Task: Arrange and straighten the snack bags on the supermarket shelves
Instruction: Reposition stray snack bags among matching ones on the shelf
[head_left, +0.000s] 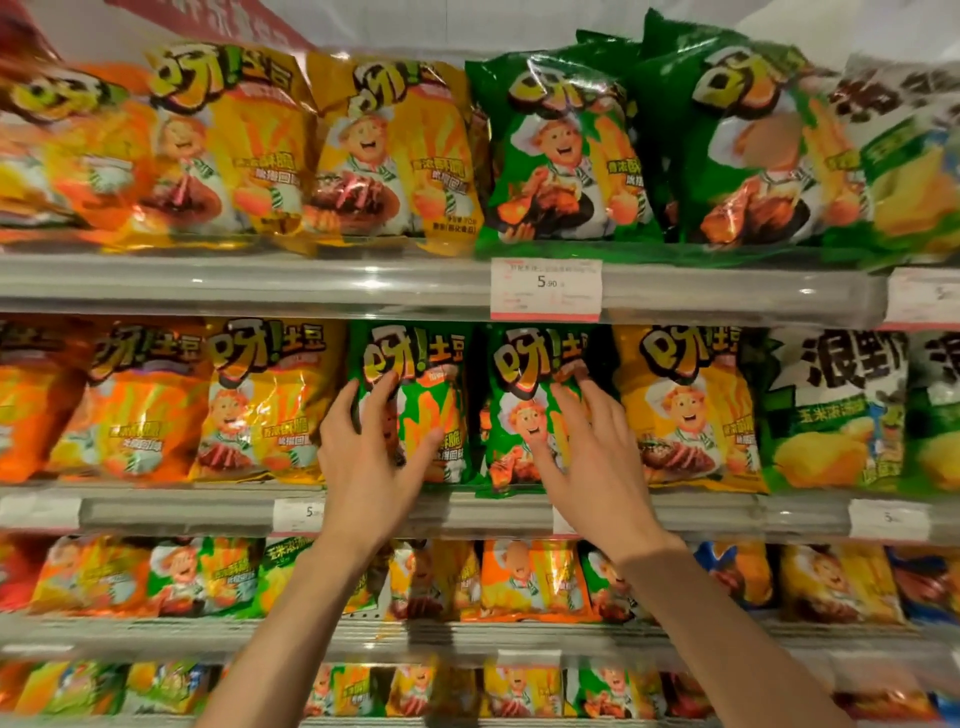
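Observation:
Two green snack bags stand side by side on the second shelf (701, 512). My left hand (371, 457) lies with spread fingers flat on the front of the left green bag (434, 384), fingertips near its left edge. My right hand (587, 452) rests, fingers apart, on the front of the right green bag (519, 364), its fingertips reaching the bag's right edge beside a yellow bag (685, 410). Neither hand clasps a bag; both press on the fronts.
Yellow and orange bags (260, 400) fill the second shelf to the left, green corn-flavour bags (831, 410) to the right. The top shelf holds yellow bags (395, 150) and green bags (561, 145). A price tag (545, 288) hangs on its rail. Smaller bags (530, 579) fill lower shelves.

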